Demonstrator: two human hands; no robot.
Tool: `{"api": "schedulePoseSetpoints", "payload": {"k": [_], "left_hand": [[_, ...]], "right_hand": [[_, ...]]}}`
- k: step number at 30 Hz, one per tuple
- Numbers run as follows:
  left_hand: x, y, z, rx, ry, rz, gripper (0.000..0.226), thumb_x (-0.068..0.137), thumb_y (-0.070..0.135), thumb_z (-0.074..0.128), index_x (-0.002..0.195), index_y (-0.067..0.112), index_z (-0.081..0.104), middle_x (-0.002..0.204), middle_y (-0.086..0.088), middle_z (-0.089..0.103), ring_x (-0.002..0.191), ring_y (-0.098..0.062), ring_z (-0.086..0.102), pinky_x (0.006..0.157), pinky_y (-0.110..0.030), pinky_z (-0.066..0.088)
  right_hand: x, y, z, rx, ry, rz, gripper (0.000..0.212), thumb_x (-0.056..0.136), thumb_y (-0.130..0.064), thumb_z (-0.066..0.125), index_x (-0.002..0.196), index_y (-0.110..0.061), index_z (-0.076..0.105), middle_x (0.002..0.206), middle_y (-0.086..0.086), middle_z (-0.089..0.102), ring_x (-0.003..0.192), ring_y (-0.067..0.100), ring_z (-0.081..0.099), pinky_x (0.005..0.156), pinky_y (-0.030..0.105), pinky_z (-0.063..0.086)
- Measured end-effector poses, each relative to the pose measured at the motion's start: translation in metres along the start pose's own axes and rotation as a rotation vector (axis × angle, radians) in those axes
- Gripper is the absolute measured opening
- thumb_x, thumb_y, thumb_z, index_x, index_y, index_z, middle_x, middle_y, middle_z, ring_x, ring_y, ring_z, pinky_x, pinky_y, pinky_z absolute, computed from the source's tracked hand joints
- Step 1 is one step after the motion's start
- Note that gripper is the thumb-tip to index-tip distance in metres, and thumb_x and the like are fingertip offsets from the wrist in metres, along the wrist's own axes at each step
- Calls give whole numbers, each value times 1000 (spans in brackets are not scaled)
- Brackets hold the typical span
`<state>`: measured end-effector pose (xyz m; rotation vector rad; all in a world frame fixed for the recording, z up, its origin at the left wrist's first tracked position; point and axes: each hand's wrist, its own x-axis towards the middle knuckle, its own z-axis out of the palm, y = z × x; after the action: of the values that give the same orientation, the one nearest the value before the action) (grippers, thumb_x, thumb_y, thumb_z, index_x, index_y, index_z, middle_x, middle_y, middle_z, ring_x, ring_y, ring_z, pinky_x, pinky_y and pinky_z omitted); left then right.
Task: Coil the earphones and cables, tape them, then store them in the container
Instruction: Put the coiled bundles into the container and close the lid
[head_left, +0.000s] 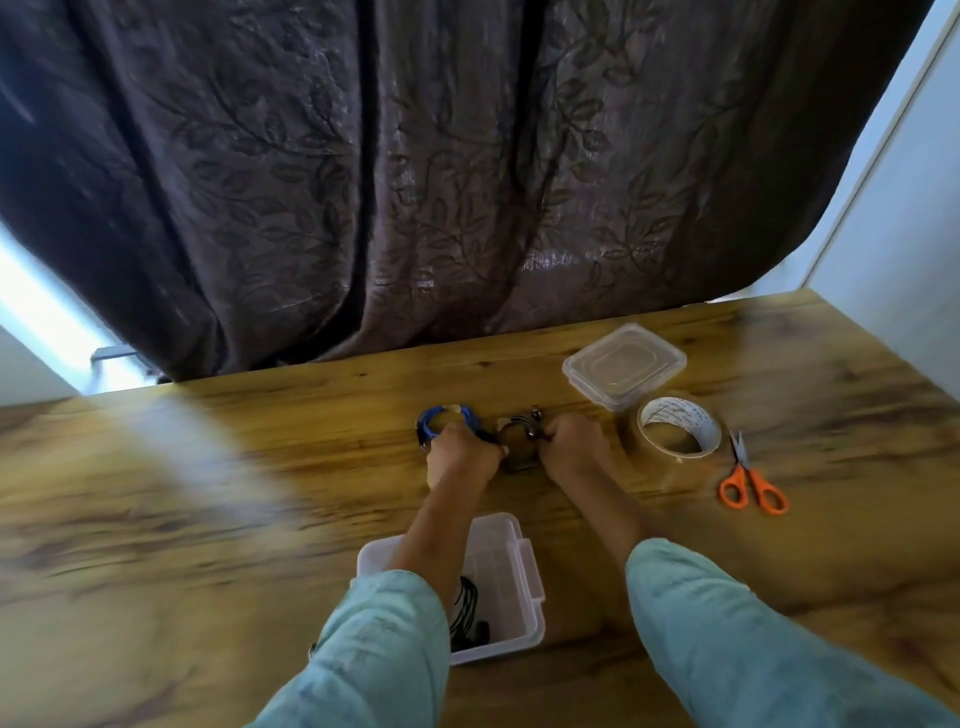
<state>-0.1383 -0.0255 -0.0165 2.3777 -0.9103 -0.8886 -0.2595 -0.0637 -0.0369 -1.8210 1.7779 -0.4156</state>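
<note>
Both hands on dark coil (519, 439) at mid bench (208, 519): left hand (461, 453) closed on its left edge, right hand (574, 446) closed on its right edge. Whether tape already binds it, cannot tell.

Blue coil (445, 418) touches left hand's far side; a careless lift could drag it.

Container (519, 582) open near bench edge, 1 black coiled cable (467, 613) inside, left forearm right above it; pulling back low could knock it off.

Risk: loosened grip lets dark coil spring open.

Tape roll (675, 441), scissors (753, 480), lid (623, 364) to right.
</note>
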Motion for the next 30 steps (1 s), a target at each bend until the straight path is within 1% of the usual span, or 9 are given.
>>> {"api": "schedulePoseSetpoints", "payload": {"k": [3, 6, 9, 11, 13, 16, 18, 24, 30], "left_hand": [[3, -2, 4, -39, -37, -29, 37, 73, 27, 76, 102, 9, 61, 89, -8, 67, 83, -23, 66, 78, -37, 59], [4, -3, 1, -209, -111, -84, 28, 75, 19, 75, 95, 9, 60, 86, -8, 64, 77, -20, 62, 80, -39, 58], [0, -4, -7, -439, -230, -163, 23, 77, 9, 72, 96, 7, 59, 91, -10, 65, 79, -21, 62, 74, -35, 56], [-8, -5, -12, -569, -302, -177, 12, 82, 5, 66, 92, 7, 60, 86, -9, 63, 72, -18, 59, 63, -30, 52], [-17, -7, -18, -649, -336, -155, 5, 84, 6, 65, 83, 7, 61, 76, -7, 61, 64, -15, 56, 57, -28, 48], [-32, -12, -30, -672, -288, -50, 10, 82, 7, 69, 91, 4, 64, 73, -7, 62, 60, -14, 57, 56, -28, 50], [-43, -17, -42, -654, -240, 34, 17, 81, 9, 71, 97, 4, 66, 80, -8, 65, 63, -15, 59, 58, -29, 51], [-95, -58, -84, -594, -176, 210, 6, 80, 12, 73, 82, 8, 70, 78, -10, 70, 69, -19, 65, 73, -32, 58], [-125, -105, -100, -303, -114, 254, 16, 82, 18, 71, 79, 2, 73, 64, -4, 64, 56, -12, 60, 58, -20, 54]], "right_hand": [[-1, -4, -3, 16, -66, 20, 20, 87, -17, 58, 68, -16, 51, 67, 2, 51, 68, 19, 53, 47, 24, 31], [-7, -6, -8, 124, -119, 39, 20, 89, -17, 55, 68, -14, 54, 67, 3, 53, 68, 19, 54, 54, 26, 39], [-18, -9, -14, 466, -141, 162, 12, 92, -13, 50, 81, -14, 54, 86, 6, 59, 81, 18, 57, 69, 31, 51], [-28, -13, -17, 724, -181, 286, 13, 94, -9, 49, 84, -15, 53, 99, 10, 63, 88, 18, 58, 67, 28, 52], [-35, -14, -19, 788, -154, 302, 14, 94, -7, 50, 84, -14, 55, 104, 12, 65, 90, 19, 60, 63, 25, 52], [-53, -21, -29, 831, -127, 256, 9, 94, -8, 52, 91, -11, 60, 102, 11, 68, 90, 19, 63, 65, 26, 55], [-69, -28, -38, 853, -115, 192, 12, 94, -8, 53, 85, -13, 60, 94, 7, 68, 86, 15, 63, 71, 28, 54], [-131, -47, -57, 852, -147, -16, 9, 89, -6, 62, 95, -13, 60, 84, 4, 71, 76, 10, 64, 65, 24, 53], [-181, -36, -43, 556, -158, -101, 12, 83, -12, 70, 84, -19, 61, 84, 1, 70, 78, 14, 66, 64, 27, 51]]}}
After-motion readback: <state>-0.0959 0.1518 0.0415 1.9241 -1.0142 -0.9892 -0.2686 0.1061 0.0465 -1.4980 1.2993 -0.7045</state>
